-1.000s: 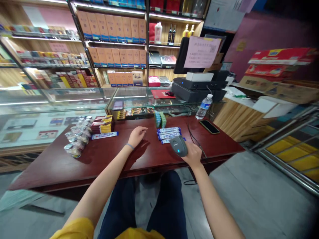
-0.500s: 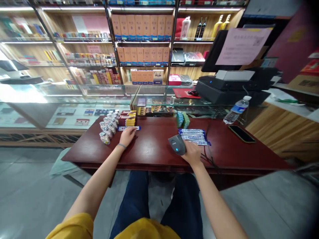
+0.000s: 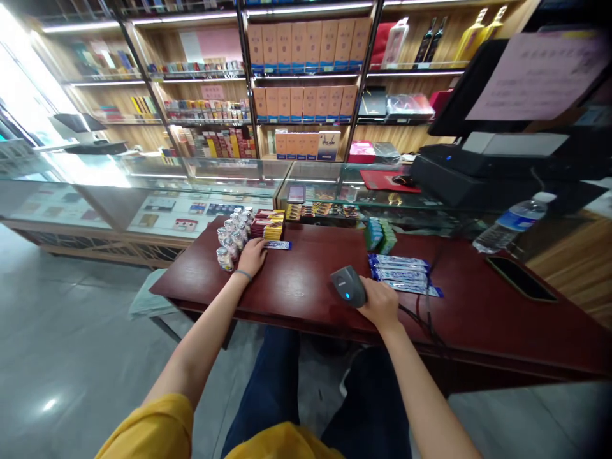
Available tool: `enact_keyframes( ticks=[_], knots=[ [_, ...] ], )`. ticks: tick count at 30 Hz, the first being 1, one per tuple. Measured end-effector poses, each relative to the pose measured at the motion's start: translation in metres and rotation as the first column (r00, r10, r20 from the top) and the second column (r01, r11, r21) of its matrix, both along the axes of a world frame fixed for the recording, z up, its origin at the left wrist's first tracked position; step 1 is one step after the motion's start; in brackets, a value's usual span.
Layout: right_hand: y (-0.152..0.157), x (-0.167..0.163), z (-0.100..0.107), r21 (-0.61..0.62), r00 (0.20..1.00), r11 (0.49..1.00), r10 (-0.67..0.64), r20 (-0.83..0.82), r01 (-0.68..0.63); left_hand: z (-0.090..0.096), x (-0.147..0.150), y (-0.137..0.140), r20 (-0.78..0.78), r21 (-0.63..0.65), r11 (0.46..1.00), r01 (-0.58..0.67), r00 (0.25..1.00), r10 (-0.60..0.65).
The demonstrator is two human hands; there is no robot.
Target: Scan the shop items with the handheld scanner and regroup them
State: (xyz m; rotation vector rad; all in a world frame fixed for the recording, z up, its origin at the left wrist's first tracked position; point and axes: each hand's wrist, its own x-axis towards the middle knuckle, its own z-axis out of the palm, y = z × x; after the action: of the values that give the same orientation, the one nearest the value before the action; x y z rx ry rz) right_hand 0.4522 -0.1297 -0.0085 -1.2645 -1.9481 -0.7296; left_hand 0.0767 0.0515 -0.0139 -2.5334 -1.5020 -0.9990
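Shifted leftward, the bare left hand (image 3: 252, 256) covers one end of a slim blue-and-white packet (image 3: 280, 245) on the glossy reddish-brown table (image 3: 296, 280), any pinch unclear; the right hand (image 3: 381, 302) wraps round a dark-grey plastic handheld scanner (image 3: 349, 286).

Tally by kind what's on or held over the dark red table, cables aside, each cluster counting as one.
Dark grey handheld scanner: 1
Single long blue-white packet: 1
Blue-white packet cluster: 1
Silver-lidded jar cluster: 1
Maroon-yellow pack cluster: 1
Small green pack cluster: 1
Clear plastic bottle: 1
Flat black phone: 1
Total: 8
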Motion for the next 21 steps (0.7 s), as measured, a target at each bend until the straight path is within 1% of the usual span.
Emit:
enact_keyframes(
  ticks=[4, 8, 10, 17, 21],
  knots=[
    [-0.0024, -0.0027, 0.0037, -0.003, 1.0, 1.0, -0.002, 0.011, 0.002, -0.0055, 0.0047, 0.0038, -0.13, 0.024, 0.999, -0.035, 0.991, 0.038],
    [-0.0026, -0.0032, 0.004, 0.006, 1.0, 1.0, -0.007, 0.002, 0.007, -0.0078, 0.006, 0.0042, -0.168, 0.012, 0.995, -0.096, 0.981, 0.096],
    [-0.0026, -0.0029, 0.0036, 0.011, 1.0, 1.0, -0.008, 0.002, 0.008, -0.0083, 0.0053, 0.0043, -0.171, -0.002, 0.995, -0.101, 0.98, 0.099],
    [-0.0031, -0.0029, 0.0031, 0.02, 1.0, 1.0, -0.02, 0.009, 0.02, -0.0077, 0.0034, 0.0036, -0.132, -0.033, 0.999, -0.018, 0.991, 0.013],
    [-0.0039, -0.0029, 0.0039, 0.015, 1.0, 1.0, -0.021, 0.006, 0.021, -0.0089, 0.0023, 0.002, -0.134, -0.065, 0.996, 0.068, 0.988, -0.076]
  ],
)
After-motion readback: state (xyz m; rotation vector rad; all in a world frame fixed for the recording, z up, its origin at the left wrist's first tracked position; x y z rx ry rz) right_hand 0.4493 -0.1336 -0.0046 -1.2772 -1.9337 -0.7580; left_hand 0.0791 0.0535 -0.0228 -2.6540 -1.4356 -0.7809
